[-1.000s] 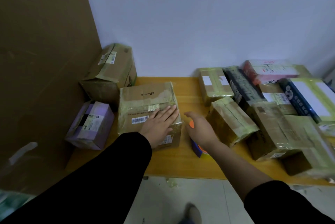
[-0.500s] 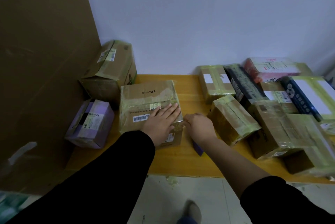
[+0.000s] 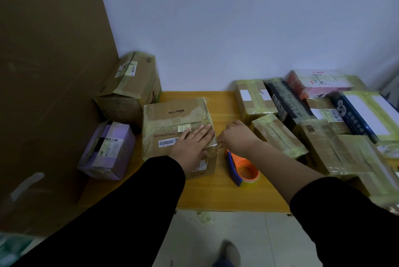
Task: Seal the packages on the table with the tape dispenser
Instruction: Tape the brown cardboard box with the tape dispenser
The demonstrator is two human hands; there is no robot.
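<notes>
Yellow wood table (image 3: 226, 197): bare strip along front edge, open gap mid-table between brown box (image 3: 172, 124) and crowded stack of taped packages (image 3: 323, 137) on right. Left hand (image 3: 192, 143) flat on box top, fingers together, pressing. Right hand (image 3: 235, 137) at box's right edge, fingertips pinched there, on what unclear. Tape dispenser (image 3: 243, 168), orange and blue, on table under right wrist, not gripped. Barcode label (image 3: 166, 142) beside left fingers; print unreadable.

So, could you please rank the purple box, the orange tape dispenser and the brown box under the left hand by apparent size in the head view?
1. Brown cardboard box
2. Purple cardboard box
3. Orange-and-blue tape dispenser
</notes>
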